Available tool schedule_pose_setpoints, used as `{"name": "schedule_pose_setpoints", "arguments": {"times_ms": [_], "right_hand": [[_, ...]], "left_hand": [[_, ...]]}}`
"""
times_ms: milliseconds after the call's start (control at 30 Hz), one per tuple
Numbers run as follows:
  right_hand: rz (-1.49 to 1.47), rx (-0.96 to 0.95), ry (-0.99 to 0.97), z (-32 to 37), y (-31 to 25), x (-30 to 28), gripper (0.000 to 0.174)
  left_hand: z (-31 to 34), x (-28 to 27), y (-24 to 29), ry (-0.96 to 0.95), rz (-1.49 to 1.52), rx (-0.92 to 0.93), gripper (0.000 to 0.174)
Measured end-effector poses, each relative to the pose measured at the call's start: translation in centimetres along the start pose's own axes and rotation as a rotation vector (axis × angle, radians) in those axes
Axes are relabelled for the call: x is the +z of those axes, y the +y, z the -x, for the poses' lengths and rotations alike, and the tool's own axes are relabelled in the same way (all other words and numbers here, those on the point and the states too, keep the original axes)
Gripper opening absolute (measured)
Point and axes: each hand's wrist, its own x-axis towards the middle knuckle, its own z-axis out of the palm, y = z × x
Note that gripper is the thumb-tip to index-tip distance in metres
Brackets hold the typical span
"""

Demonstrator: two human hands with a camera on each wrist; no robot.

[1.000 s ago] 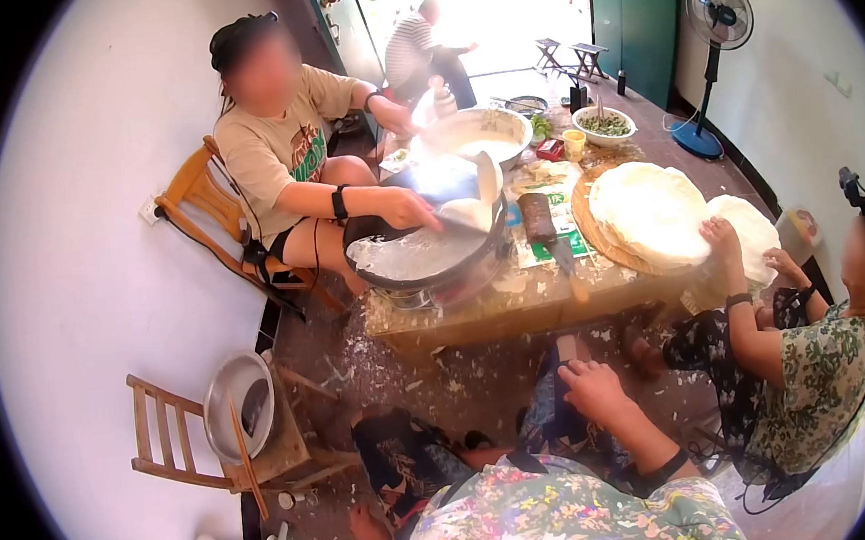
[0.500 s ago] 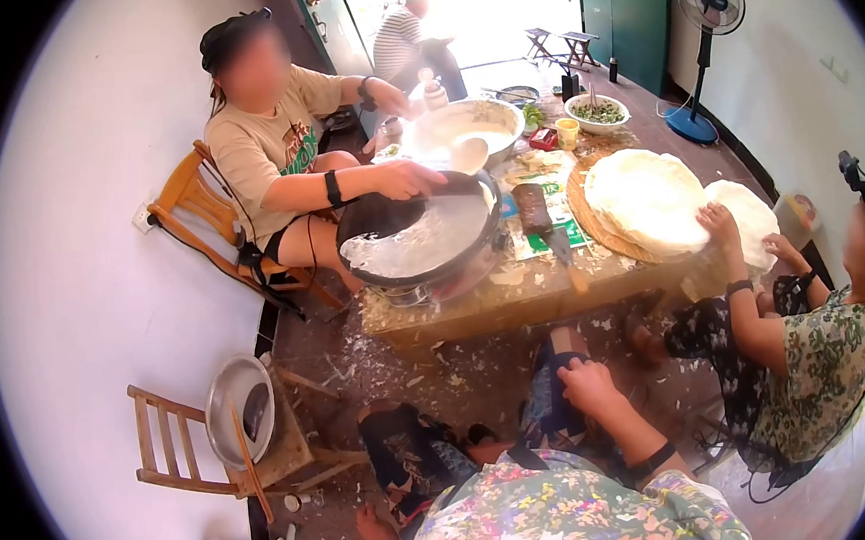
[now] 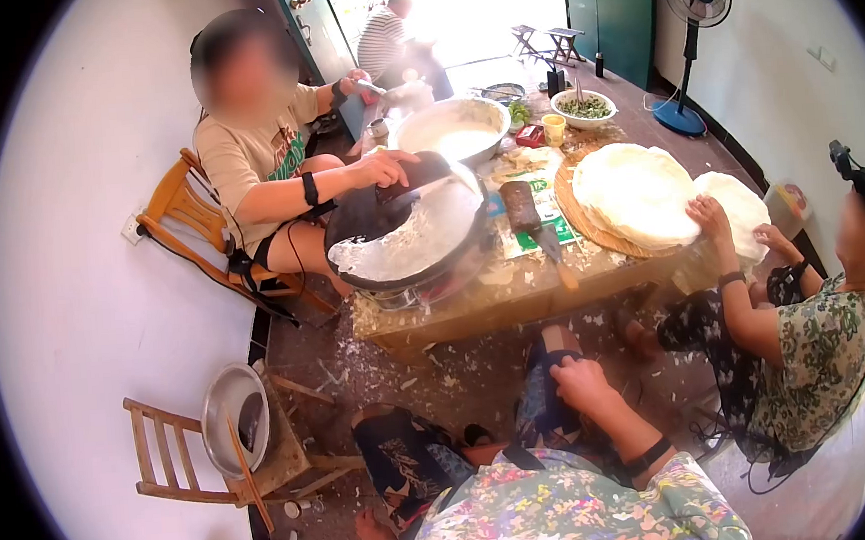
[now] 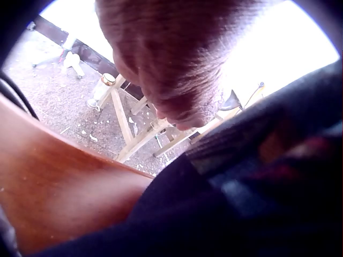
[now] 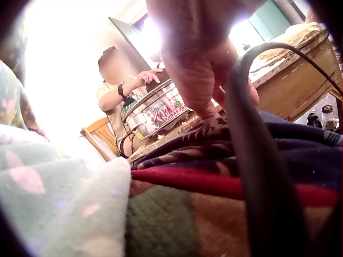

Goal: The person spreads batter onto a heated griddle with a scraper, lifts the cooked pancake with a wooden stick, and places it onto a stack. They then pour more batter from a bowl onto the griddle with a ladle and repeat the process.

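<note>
My right hand [image 3: 583, 382] rests on my right knee with its fingers loosely bent, holding nothing visible. In the right wrist view that hand [image 5: 201, 64] lies over the dark patterned trousers [image 5: 300, 144]. Low beside my left leg hangs my left hand [image 3: 374, 533]; in the left wrist view this hand [image 4: 166, 69] has loosely bent fingers, partly hidden, beside the trousers. Across from me, a seated person's hand [image 3: 382, 168] holds a dark scraper [image 3: 426, 173] over a round griddle [image 3: 342, 266] coated with white batter [image 3: 425, 235].
A low table [image 3: 436, 325] bears a large batter basin [image 3: 503, 135], stacked flatbreads [image 3: 633, 196], a brown block [image 3: 520, 204] and a bowl of greens [image 3: 585, 109]. Another person [image 3: 820, 353] sits at right, touching the breads. A metal basin [image 3: 211, 431] stands on a wooden chair [image 3: 165, 454].
The seated person's ladle has left the griddle, and the scraper has moved across it, spreading batter. My right hand's fingers have drawn in on the knee. The head view has shifted slightly.
</note>
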Motion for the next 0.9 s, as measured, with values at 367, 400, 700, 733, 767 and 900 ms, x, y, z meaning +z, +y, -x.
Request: {"name": "schedule_pose_setpoints", "arguments": {"times_ms": [367,400,700,733,767,900], "right_hand": [[-0.004,0.006,-0.031,-0.06,-0.16,-0.38,0.026],[-0.008,0.009,-0.028,-0.08,-0.17,-0.31,0.026],[-0.021,-0.008,-0.004,0.08,-0.35,-0.80,0.021],[-0.022,-0.010,-0.004,0.08,-0.31,-0.74,0.021],[-0.022,-0.012,-0.004,0.09,-0.28,-0.70,0.022],[-0.019,-0.005,0.004,0.05,-0.32,-0.61,0.022]], "left_hand": [[0.04,-0.20,-0.11,0.043,0.069,0.033,0.027],[-0.04,-0.16,-0.19,0.040,0.061,0.026,0.026],[-0.06,0.03,-0.10,0.060,0.025,0.022,0.023],[-0.02,0.04,-0.12,0.057,0.028,0.021,0.023],[0.00,0.05,-0.14,0.054,0.032,0.019,0.023],[0.06,0.01,-0.01,0.055,0.020,0.028,0.023]]}}
